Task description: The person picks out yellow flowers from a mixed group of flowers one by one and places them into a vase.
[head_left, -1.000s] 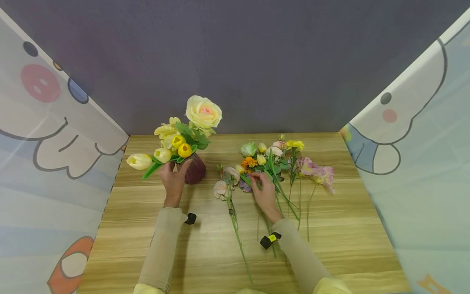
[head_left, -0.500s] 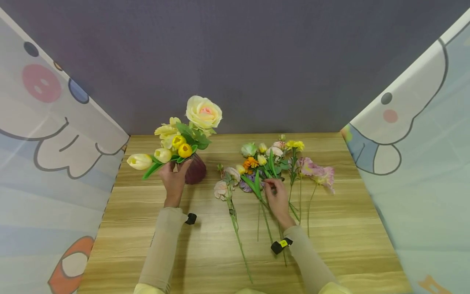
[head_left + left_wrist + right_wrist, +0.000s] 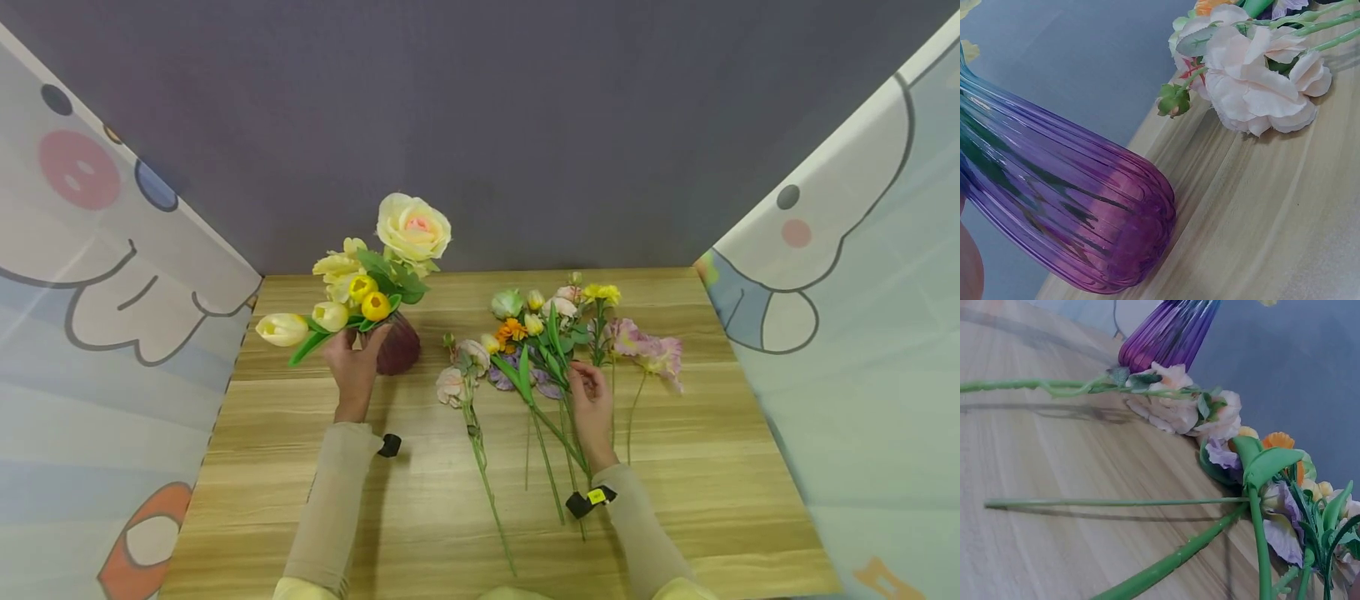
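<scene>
Nearest are the beige sleeves (image 3: 324, 508), with a black strap-on device (image 3: 591, 502) at the right wrist, over the wood-grain worktop (image 3: 420, 533). Thin green stems (image 3: 550, 467) lie pointing toward the person, the longest ending in a pale pink flower (image 3: 450, 386).

The right hand (image 3: 592, 412) is over the loose flowers, fingers bent, tips right beside dark green leaves; whether its grip has a stem I cannot tell. To its left lie broad green leaves (image 3: 524, 379) and a purple flower (image 3: 548, 388).

The left hand (image 3: 352, 375) has its grip round the neck of the vase (image 3: 397, 348), which is on the left part of the worktop. The vase is ribbed, see-through purple, with stems inside; from it lean a white tulip (image 3: 283, 330), yellow tulips (image 3: 375, 306) and a big cream rose (image 3: 414, 227).

Farther back on the right lie an orange flower (image 3: 512, 333), lilac flowers (image 3: 662, 358), a yellow flower (image 3: 602, 293) and a green bloom (image 3: 507, 303). Behind everything stands a dark wall (image 3: 480, 133).
</scene>
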The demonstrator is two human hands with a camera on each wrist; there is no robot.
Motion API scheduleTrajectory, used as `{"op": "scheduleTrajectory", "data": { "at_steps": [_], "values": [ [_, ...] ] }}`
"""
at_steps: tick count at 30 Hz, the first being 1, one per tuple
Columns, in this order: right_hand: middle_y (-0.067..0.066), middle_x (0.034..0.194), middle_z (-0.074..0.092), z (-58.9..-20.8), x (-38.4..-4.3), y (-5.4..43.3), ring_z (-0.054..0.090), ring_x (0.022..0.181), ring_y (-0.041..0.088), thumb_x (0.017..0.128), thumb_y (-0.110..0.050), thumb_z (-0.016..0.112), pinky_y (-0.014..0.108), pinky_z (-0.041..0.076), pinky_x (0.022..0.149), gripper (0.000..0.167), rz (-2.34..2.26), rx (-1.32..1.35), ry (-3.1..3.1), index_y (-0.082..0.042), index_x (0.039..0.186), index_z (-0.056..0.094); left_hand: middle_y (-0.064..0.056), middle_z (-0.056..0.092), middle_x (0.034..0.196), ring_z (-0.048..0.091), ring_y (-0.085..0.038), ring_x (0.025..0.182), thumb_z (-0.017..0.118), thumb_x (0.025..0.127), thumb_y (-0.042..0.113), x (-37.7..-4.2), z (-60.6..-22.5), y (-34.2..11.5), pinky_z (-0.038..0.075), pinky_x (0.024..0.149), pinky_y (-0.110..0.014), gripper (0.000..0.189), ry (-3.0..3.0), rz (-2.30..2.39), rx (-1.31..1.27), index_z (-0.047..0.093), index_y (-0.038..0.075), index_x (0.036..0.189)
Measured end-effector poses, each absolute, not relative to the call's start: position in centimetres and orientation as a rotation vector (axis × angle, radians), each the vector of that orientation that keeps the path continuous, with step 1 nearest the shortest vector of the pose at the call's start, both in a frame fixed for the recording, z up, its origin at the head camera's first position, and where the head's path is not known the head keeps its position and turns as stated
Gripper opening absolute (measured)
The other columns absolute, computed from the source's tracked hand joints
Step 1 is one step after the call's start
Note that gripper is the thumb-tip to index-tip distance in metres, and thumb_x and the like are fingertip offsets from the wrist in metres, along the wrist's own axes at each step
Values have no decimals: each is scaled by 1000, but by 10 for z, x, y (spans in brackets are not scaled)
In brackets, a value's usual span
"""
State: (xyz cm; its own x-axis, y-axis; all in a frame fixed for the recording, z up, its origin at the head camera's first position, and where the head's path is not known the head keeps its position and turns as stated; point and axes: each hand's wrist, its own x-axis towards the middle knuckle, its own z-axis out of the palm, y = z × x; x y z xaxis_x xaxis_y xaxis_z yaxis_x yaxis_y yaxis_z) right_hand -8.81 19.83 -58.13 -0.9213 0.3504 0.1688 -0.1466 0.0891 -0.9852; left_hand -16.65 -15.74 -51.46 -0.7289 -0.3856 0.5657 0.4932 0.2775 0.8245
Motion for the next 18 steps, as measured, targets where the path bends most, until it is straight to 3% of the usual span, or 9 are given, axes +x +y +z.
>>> {"op": "scheduleTrajectory", "data": {
  "at_steps": [1,5,9,14,18],
  "values": [
    [15,104,64,-586,-89,200,60,88,28,105,-7,59,21,50,69,27,1941,-232,-1990,10,126,62,-6,54,69,45,-12,64,84,77,-13,-167,-514,-157,36,60,-24,23,-1824,-1546,-96,66,-10,90],
    [15,102,64,-588,-90,202,62,84,17,105,-6,60,20,50,69,26,1949,-205,-1963,11,124,62,0,56,71,46,-10,65,84,77,-12,-167,-514,-157,37,61,-21,23,-1818,-1561,-97,67,-9,91],
    [17,97,64,-590,-91,204,58,77,14,100,0,64,18,46,63,20,1637,-71,-2153,9,118,68,1,56,72,46,-8,66,84,78,-11,-167,-515,-158,37,61,-19,23,-1814,-1583,-106,66,-9,91],
    [19,105,67,-594,-93,210,62,88,30,93,0,75,40,53,73,23,1104,54,-2470,3,115,72,1,55,72,45,-8,66,84,77,-12,-167,-516,-158,37,61,-19,23,-1804,-1574,-104,66,-9,90],
    [21,107,67,-596,-92,213,61,96,39,91,-3,77,53,53,79,30,1006,54,-2593,3,120,71,5,58,74,47,-7,67,84,76,-13,-167,-516,-158,38,62,-20,22,-1797,-1584,-114,68,-8,91]
  ]
}}
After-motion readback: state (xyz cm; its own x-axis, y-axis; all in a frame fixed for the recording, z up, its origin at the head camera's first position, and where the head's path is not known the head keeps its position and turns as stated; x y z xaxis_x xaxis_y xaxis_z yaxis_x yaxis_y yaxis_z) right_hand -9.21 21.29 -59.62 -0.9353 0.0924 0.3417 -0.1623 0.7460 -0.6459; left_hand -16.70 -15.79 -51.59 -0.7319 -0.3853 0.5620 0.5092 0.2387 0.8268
